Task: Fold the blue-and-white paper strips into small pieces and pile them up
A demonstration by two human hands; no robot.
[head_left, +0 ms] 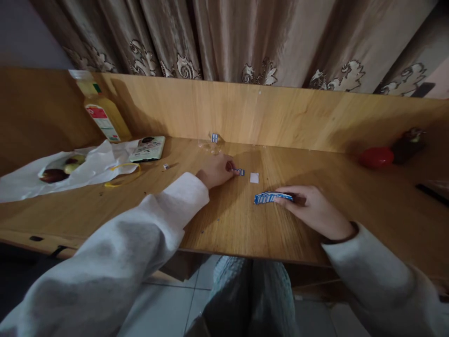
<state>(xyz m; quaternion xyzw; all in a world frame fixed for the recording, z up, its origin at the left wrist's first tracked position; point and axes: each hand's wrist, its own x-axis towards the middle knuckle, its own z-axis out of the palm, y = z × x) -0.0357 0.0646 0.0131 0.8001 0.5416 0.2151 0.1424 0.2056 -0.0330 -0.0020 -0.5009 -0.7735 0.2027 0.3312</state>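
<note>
On the wooden desk, my left hand (219, 171) pinches a small blue-and-white card (240, 172) near the middle. A white square piece (254, 178) lies flat just right of that card, touched by neither hand. My right hand (312, 206) holds a fanned row of blue-and-white cards (268, 198) between thumb and fingers, a little above the front part of the desk. Their printing is too small to read. Another small blue-and-white piece (214, 137) stands by the back panel, with clear crumpled plastic (209, 147) beside it.
At the left are a yellow bottle (105, 114), a patterned box (148, 149), a yellow loop (115, 184) and fruit (54, 175) on a white plastic bag (21, 180). A red round object (377, 157) and a dark item (409, 147) are at the right.
</note>
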